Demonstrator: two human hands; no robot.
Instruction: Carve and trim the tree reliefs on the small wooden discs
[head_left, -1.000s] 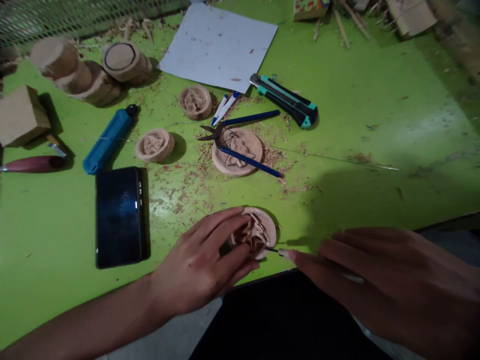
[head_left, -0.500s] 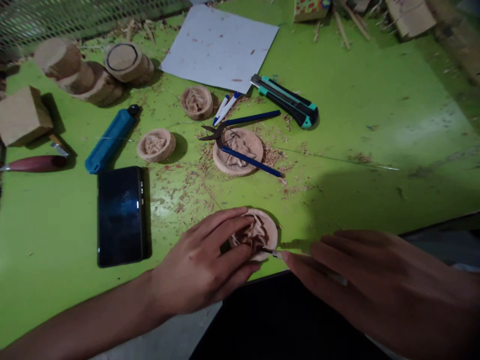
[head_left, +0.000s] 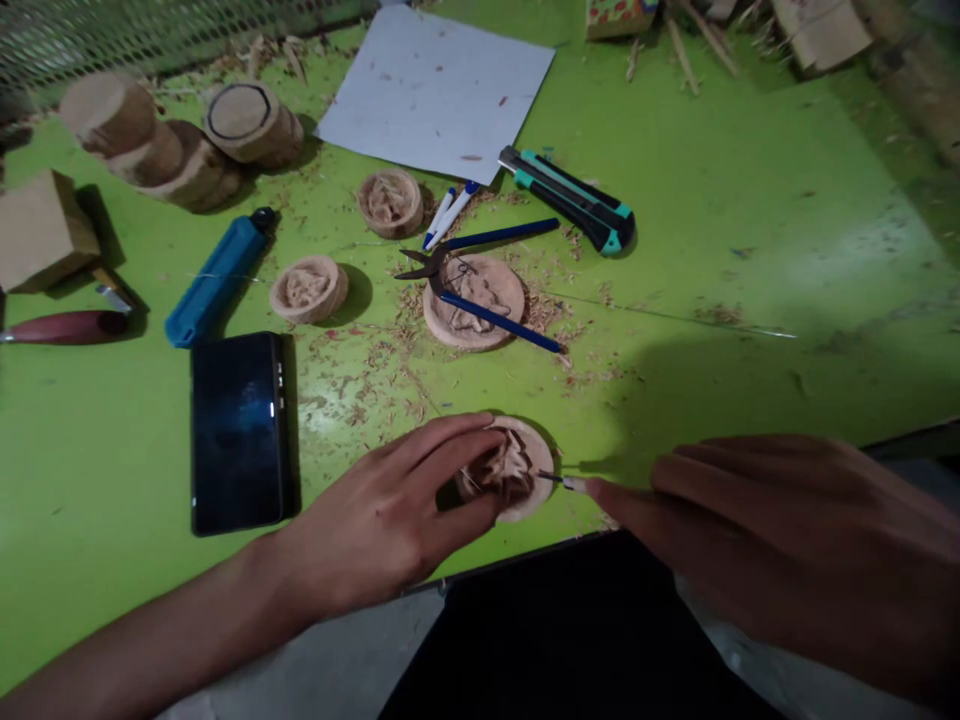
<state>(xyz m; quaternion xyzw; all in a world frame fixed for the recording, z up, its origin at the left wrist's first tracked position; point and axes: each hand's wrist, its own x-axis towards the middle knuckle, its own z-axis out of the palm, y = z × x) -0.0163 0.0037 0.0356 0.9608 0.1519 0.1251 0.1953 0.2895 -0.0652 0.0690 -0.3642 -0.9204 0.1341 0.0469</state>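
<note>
A round wooden carving [head_left: 516,466] with a raised rim and cut relief lies near the table's front edge. My left hand [head_left: 405,500] grips it from the left, fingers over the far rim and thumb on the near side. My right hand [head_left: 750,530] is closed around a slim carving tool [head_left: 564,482], whose thin metal tip reaches the carving's right rim; I cannot tell if it touches. The tool's handle is mostly hidden in the fingers. Beyond the carving, pliers [head_left: 480,270] with blue handles lie spread across a larger round carving [head_left: 472,335].
Two small carved bowls [head_left: 309,290], a black boxy device [head_left: 238,435], a blue cutter [head_left: 217,280] and a red-handled tool [head_left: 71,327] lie to the left. Behind are a green-black utility knife [head_left: 574,200], pens [head_left: 450,215], paper [head_left: 442,90] and wooden rounds [head_left: 247,120]. A thin wire [head_left: 675,317] crosses the table.
My right hand has drawn the tool back to the right and slightly away from me, from inside the carving to its rim. My left hand still holds the carving.
</note>
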